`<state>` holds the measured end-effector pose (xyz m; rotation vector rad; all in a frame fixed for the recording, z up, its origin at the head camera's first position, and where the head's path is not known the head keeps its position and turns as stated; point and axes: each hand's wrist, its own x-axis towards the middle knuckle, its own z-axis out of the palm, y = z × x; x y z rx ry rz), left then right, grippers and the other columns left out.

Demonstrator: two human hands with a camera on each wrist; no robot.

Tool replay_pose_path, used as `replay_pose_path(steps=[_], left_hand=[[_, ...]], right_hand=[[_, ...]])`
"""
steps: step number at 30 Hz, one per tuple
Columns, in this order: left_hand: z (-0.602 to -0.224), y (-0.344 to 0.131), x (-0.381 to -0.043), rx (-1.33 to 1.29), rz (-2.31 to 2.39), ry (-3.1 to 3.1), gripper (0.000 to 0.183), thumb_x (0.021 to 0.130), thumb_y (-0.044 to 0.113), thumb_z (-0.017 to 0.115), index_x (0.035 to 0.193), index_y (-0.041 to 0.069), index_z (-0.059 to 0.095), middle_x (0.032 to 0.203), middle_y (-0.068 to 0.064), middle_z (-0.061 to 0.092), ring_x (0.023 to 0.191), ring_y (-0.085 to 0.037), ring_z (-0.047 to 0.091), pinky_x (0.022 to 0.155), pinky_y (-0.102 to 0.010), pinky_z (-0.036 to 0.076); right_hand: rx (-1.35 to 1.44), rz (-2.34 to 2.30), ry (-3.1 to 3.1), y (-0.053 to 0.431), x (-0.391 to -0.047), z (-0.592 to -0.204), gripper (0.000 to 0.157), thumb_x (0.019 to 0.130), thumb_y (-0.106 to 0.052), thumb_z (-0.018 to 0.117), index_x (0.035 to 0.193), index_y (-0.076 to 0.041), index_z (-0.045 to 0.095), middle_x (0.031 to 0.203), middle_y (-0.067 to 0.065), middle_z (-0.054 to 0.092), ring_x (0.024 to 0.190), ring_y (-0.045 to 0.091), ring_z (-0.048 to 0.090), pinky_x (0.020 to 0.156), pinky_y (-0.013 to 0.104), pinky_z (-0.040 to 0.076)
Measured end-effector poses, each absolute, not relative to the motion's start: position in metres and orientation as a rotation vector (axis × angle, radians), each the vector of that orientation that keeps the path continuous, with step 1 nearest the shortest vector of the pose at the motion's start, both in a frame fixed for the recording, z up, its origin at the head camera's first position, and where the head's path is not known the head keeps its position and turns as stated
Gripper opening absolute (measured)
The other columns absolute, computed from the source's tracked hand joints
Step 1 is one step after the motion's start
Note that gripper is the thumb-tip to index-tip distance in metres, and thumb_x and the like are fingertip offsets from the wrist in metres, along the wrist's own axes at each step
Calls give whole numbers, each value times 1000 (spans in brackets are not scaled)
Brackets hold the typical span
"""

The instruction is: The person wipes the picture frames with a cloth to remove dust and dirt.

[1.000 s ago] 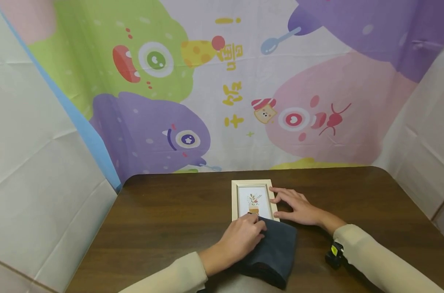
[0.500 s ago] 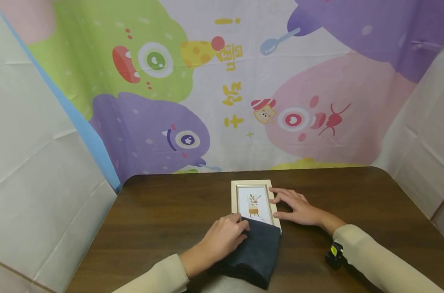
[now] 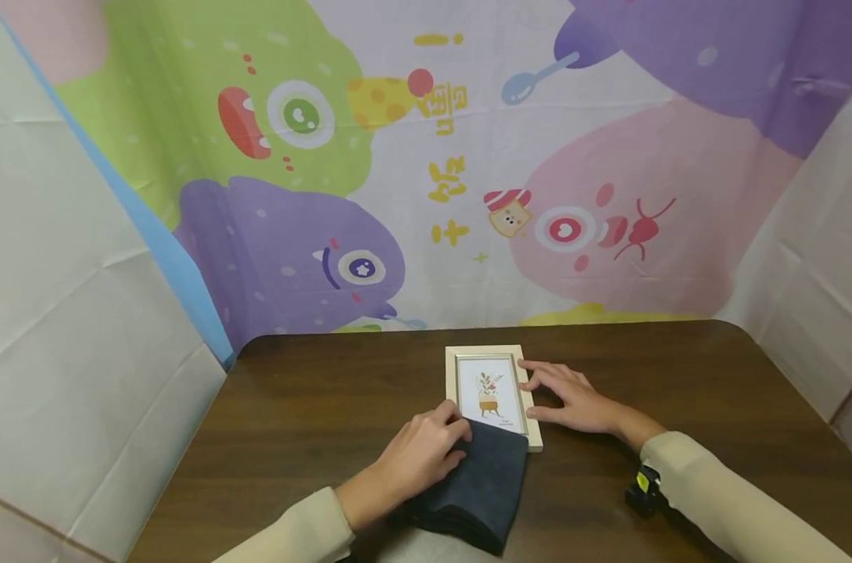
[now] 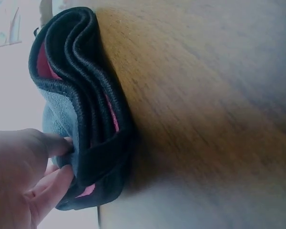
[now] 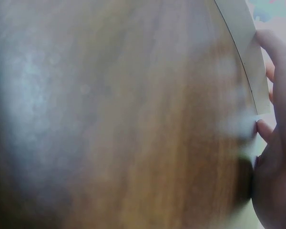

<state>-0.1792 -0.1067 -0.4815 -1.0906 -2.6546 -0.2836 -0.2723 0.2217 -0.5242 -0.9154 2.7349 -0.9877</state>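
My left hand (image 3: 417,450) grips a folded dark blue-grey cloth (image 3: 484,489) at its left side. Seen from the left wrist, the cloth (image 4: 81,102) is folded in several layers with dark stitched edges and pink patches inside, and thumb and finger pinch its near edge. A pale wooden picture frame (image 3: 531,426) lies face up, showing a potted plant print; the cloth overlaps its lower left corner. My right hand (image 3: 574,399) rests beside the frame, fingertips and thumb against its right edge. The right wrist view shows the frame's side (image 5: 245,52) at those fingertips.
The dark brown wooden table (image 3: 299,407) carries the frame and cloth. A printed cartoon curtain (image 3: 454,289) hangs along its far edge, with pale sheets (image 3: 95,313) at both sides. A small black device (image 3: 640,493) is strapped to the right wrist.
My left hand has drawn the cloth left and slightly toward me, uncovering more of the picture and the frame's lower right corner. The right hand has stayed at the frame's edge.
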Motion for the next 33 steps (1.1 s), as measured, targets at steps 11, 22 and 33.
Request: replay_pose_path(steps=[11, 22, 33], left_hand=[[-482, -106, -191, -1149, -339, -2706, 24, 93, 21, 93, 104, 16, 73, 111, -4, 79, 96, -16, 77, 80, -30, 65], [-486, -108, -193, -1157, -380, -2698, 26, 90, 20, 90, 104, 16, 68, 102, -2, 72, 79, -10, 66, 69, -22, 54], [-483, -109, -191, -1175, -471, -2632, 23, 89, 14, 83, 97, 17, 61, 87, 2, 65, 69, -3, 49, 63, -16, 39]], right_hand=[[-910, -984, 2747, 223, -272, -526, 21, 104, -43, 81, 119, -32, 70, 178, 12, 49, 162, 47, 43, 119, 83, 28], [-920, -983, 2744, 223, -273, -525, 20, 104, -42, 80, 118, -33, 70, 179, 11, 49, 163, 45, 42, 120, 82, 28], [-911, -974, 2743, 225, -275, -528, 21, 104, -43, 80, 121, -34, 70, 180, 9, 46, 165, 46, 40, 122, 83, 26]])
